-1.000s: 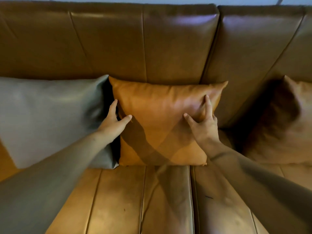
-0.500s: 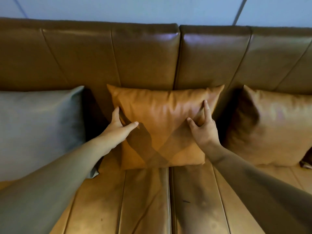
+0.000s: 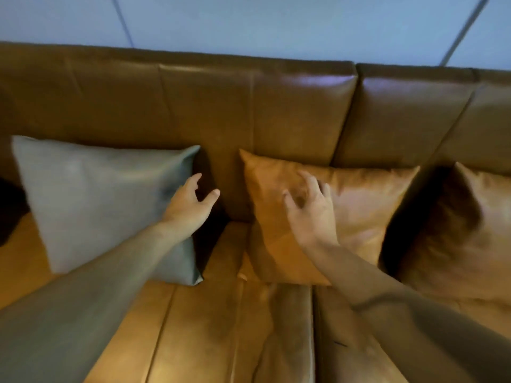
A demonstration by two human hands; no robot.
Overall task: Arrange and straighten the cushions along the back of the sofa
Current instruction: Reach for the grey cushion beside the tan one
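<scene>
Three cushions lean against the back of a brown leather sofa (image 3: 249,106). A grey cushion (image 3: 96,197) stands on the left, an orange-tan cushion (image 3: 365,211) in the middle, and a darker brown cushion (image 3: 470,233) on the right, cut by the frame edge. My left hand (image 3: 190,208) is open at the grey cushion's right edge, in the gap between the grey and orange cushions. My right hand (image 3: 312,208) hovers open over the left part of the orange cushion, fingers spread and blurred; contact cannot be told.
The sofa's seat panels (image 3: 210,327) fill the foreground below the cushions. A pale blue wall (image 3: 276,23) rises behind the sofa back. Something dark (image 3: 11,211) lies at the far left edge beside the grey cushion.
Both hands have left the orange cushion's sides and shifted left; the left hand now sits by the grey cushion. The view has swung left and up.
</scene>
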